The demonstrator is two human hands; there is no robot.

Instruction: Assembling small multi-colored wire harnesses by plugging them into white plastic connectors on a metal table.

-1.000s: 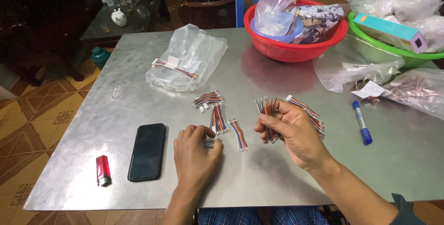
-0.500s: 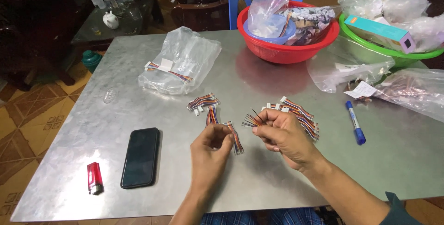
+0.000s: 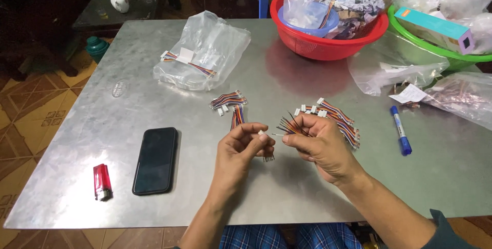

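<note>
Left hand (image 3: pixel 241 149) pinching small white connector (image 3: pixel 261 133) between fingers, just right of black phone (image 3: pixel 155 160) on bench (image 3: pixel 128 110). Right hand (image 3: pixel 320 144) clenched on bundle of coloured wires (image 3: pixel 294 125), further right of phone. Red lighter (image 3: pixel 102 181) just left of phone.

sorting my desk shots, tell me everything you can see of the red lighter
The red lighter is a small see-through red plastic body with a silvery metal cap. It lies flat on the grey metal table near the front left corner, cap end toward the table's front edge, just left of the black phone without touching it. Neither hand is near it.
</note>
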